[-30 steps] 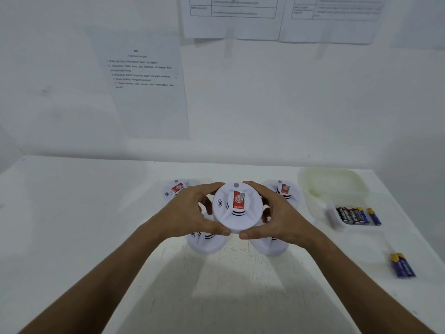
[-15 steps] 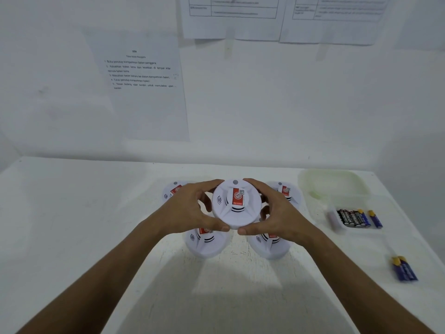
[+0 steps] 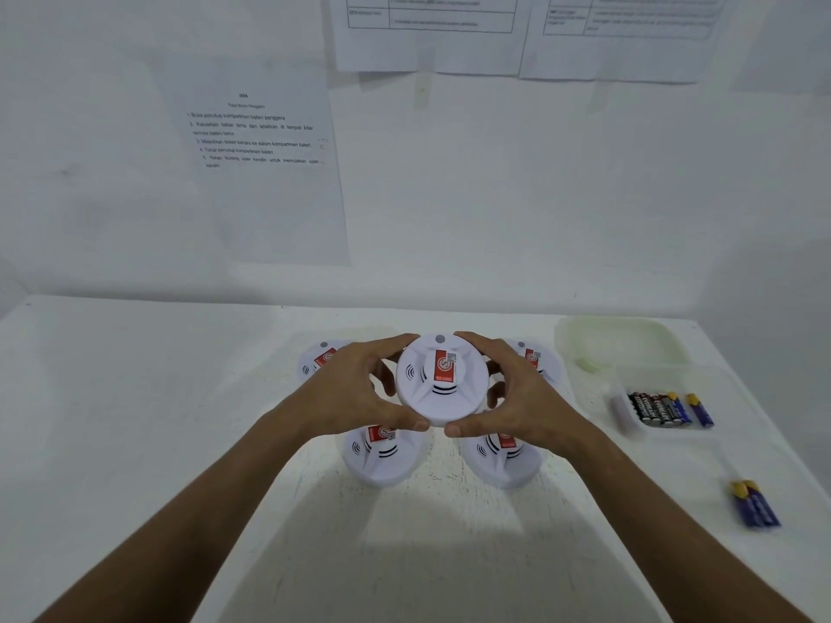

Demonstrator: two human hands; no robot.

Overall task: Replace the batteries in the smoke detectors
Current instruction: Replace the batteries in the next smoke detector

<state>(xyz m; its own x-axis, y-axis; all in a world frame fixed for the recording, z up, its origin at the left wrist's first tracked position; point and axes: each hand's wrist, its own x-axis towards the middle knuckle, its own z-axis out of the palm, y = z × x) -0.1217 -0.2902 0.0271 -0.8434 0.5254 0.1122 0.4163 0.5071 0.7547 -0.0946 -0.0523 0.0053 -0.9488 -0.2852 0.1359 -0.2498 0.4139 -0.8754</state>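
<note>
Left stretch of the white counter (image 3: 135, 397) bare up to the wall, where a printed instruction sheet (image 3: 265, 173) hangs. Far-left smoke detector (image 3: 317, 359) flat on the counter, partly behind the left hand (image 3: 355, 393). Near-left detector (image 3: 382, 458) sits below that hand, its front edge facing open counter toward the viewer.

Centre: held detector (image 3: 440, 382), red label up, raised above the other four. Left hand curls round its left rim, right hand (image 3: 517, 406) round its right rim; thumbs nearly meet at the near edge.

Near-right detector (image 3: 503, 460) under the right hand; far-right detector (image 3: 537, 359) just past its fingers.

Right: pale green lid (image 3: 620, 348) at the back, clear tray (image 3: 625, 411) in front holding a row of batteries (image 3: 661, 406). Two loose blue batteries (image 3: 755, 505) lie near the counter's right edge, well apart from the tray.
</note>
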